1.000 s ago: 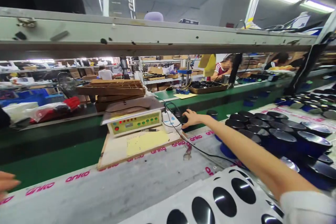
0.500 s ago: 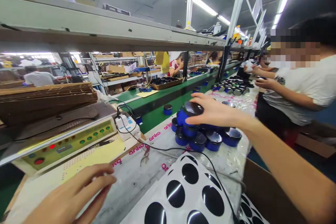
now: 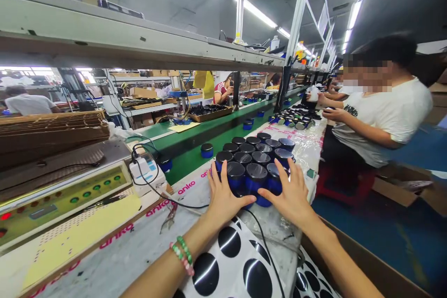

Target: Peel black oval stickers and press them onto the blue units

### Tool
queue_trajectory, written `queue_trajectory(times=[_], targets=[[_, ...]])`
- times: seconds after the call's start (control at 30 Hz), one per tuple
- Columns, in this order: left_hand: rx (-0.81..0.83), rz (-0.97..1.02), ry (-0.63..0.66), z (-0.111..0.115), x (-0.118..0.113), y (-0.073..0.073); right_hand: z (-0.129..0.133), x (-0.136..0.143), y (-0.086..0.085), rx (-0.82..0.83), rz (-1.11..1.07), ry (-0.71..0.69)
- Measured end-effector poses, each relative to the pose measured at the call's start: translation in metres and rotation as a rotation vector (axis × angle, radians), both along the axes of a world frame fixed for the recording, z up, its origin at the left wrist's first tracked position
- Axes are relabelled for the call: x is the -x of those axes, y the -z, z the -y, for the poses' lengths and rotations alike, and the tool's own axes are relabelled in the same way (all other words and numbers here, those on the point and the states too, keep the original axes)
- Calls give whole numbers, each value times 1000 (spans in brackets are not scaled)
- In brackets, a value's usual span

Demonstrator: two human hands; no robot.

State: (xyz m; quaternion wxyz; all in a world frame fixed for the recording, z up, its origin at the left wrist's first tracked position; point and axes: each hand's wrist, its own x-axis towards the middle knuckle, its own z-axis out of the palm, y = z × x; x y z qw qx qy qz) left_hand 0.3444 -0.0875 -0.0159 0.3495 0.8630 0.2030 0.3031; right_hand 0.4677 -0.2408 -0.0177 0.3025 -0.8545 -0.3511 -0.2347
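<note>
A close cluster of round blue containers with glossy black tops (image 3: 256,172) stands on the plastic-covered bench (image 3: 181,216), apparently in two layers at the front. My left hand (image 3: 225,198) curves round the front left of the cluster, fingers at its side and thumb across the front. On the front right, my right hand (image 3: 292,195) mirrors it, with spread fingers over the container edges and the thumb in front. The hands press the containers between them; some fingertips are hidden. Just below lies a white sheet with black round stickers (image 3: 229,242).
A black cable (image 3: 261,226) crosses the sheet. On the left stand a control box (image 3: 94,186) and a white plug adapter (image 3: 146,174). Behind runs a green conveyor (image 3: 190,158) carrying more blue containers. A co-worker (image 3: 380,111) is at the right, and a shelf (image 3: 139,39) spans above.
My left hand has moved from the lower left to the cluster. My right hand, earlier around one container above the others, has shifted to the front right side. The view has turned right.
</note>
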Motion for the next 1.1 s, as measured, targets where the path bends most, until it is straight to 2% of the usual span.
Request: queue_trajectory(times=[0.1, 0.2, 0.3, 0.37, 0.5, 0.6, 0.67, 0.8, 0.97, 1.03, 1.1], targets=[[-15, 23, 6, -1, -4, 4, -7, -4, 12, -90, 3, -14], [-25, 26, 2, -1, -5, 4, -12, -9, 14, -127, -10, -55], [-25, 24, -7, -2, -1, 1, 1, -11, 13, -138, -44, -81], [-28, 18, 3, -4, 4, 0, 16, -10, 17, -164, -91, -39], [-47, 15, 33, -7, 9, 3, 31, -1, 41, -155, -213, 13], [-57, 23, 32, -5, 3, 10, 23, 2, 56, -122, -263, 14], [-58, 33, 18, -2, -1, 14, 16, 0, 59, -116, -284, 21], [-61, 33, 15, 1, -4, 14, 14, -8, 55, -102, -321, 0], [-57, -1, 23, 1, 8, 6, 19, -15, 36, -140, -329, -13], [-73, -6, 10, -5, 14, 0, 17, -19, 27, -173, -305, 3], [-104, -1, -49, -22, 18, -10, 13, -25, 20, -201, -288, 37]])
